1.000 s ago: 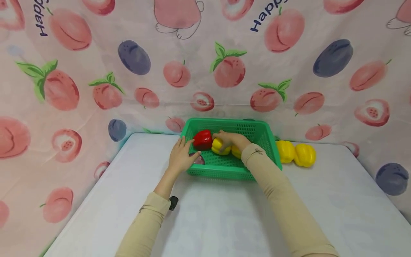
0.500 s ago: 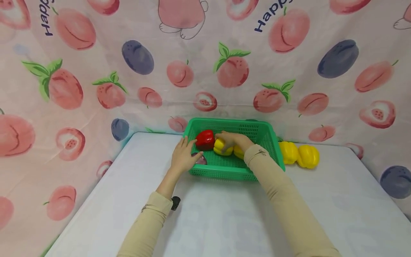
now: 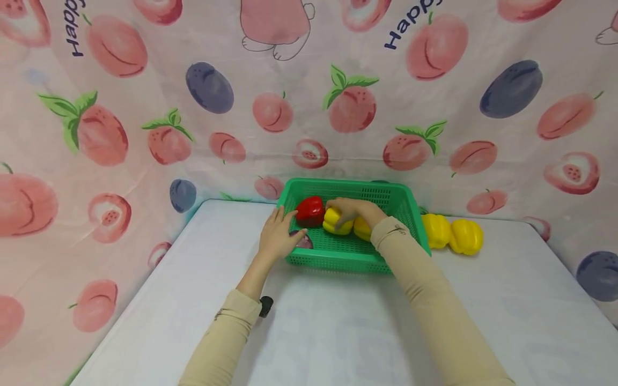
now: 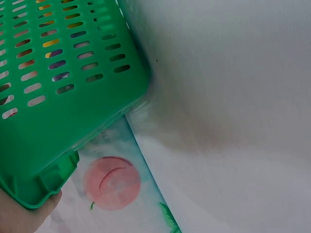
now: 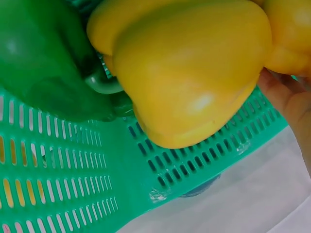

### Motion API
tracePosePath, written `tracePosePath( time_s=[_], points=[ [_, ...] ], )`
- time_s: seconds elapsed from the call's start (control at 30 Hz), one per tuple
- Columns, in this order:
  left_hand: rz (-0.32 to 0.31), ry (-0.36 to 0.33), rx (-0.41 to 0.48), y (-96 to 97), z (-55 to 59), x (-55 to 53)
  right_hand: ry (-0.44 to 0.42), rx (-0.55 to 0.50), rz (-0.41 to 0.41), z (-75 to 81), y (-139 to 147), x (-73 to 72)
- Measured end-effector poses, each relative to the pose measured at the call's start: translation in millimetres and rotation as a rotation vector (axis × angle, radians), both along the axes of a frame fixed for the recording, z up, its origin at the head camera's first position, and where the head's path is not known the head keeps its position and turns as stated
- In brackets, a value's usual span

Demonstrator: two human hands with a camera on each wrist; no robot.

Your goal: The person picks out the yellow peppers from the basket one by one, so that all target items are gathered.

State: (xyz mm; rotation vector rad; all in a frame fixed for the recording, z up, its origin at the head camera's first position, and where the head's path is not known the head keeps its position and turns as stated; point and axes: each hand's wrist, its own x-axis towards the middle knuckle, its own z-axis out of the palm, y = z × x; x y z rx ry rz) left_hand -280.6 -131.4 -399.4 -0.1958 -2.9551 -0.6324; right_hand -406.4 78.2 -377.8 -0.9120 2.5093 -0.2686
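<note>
In the head view, my left hand (image 3: pixel 276 236) rests at the left edge of the green plastic basket (image 3: pixel 338 262), its fingers spread and fairly straight. The left wrist view has part of this hand at the basket's rim (image 4: pixel 43 201). Inside the basket, my right hand (image 3: pixel 354 208) grips a yellow bell pepper (image 3: pixel 335 222) with bent fingers. A red bell pepper (image 3: pixel 310 212) lies to its left and another yellow bell pepper (image 3: pixel 362 229) to its right, partly under my wrist. Something purple and glossy (image 3: pixel 305 242) shows beneath my left thumb. A green bell pepper (image 5: pixel 43 63) appears in the right wrist view.
Two yellow bell peppers (image 3: pixel 465 237) lie on the white table (image 3: pixel 347 327) just right of the basket. A fruit-printed cloth (image 3: pixel 232 171) hangs behind and to the left. A small black object (image 3: pixel 266 306) shows by my left wrist.
The head view has shifted slightly, so the whole scene sits a little further right. Both hands stay in the same places relative to the basket and peppers.
</note>
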Motion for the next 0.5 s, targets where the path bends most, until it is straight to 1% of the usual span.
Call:
tracePosePath(
  time_s=[0.2, 0.37, 0.5],
  points=[
    [0.011, 0.008, 0.006, 0.0, 0.3, 0.9, -0.01, -0.012, 0.026, 3.8, -1, 2.6],
    [0.0, 0.019, -0.001, 1.3, 0.2, 0.6, -0.008, 0.011, 0.007, 8.4, 0, 7.2],
    [0.0, 0.027, 0.006, 2.2, -0.2, 1.3, -0.011, 0.017, 0.009, 12.5, 0, 10.8]
  ],
)
